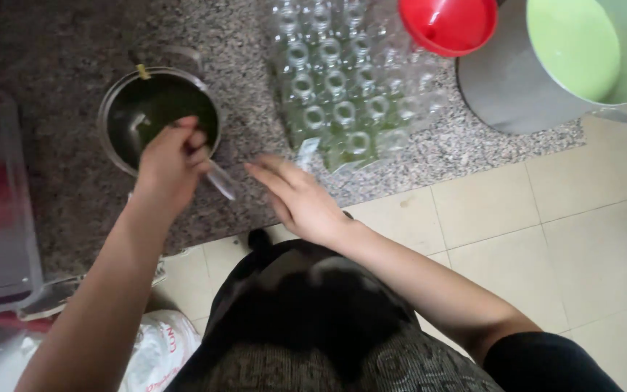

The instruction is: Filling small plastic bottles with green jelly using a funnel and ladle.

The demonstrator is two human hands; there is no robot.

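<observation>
I am looking down from the head camera. Closest to me, my right hand [299, 199] is hanging flat over the edge of the speckled stone counter [59, 196], with its fingers spread open and gripping nothing. Its fingertips are pointing toward a small clear thing [306, 152] lying just beside the pack of bottles. I cannot tell what that small thing is.

A little further, my left hand [172, 163] is curling its fingers tight around a thin clear handle [220, 181]. It is blurry, so I cannot tell what tool it is. This hand is sitting at the near rim of the metal pot [157, 116], which is holding dark green liquid.

Here is what I think could go wrong. The tool may be dripping green liquid onto the counter. The hand is pressing at the pot's rim, so the pot might be tipping or sliding.

Further off, the clear empty bottles [342, 94] are standing packed together, and a quick swing of my right hand could be knocking them over. Beyond them the red funnel [448, 25] is sitting beside the big grey bucket [553, 65] of pale green liquid.
</observation>
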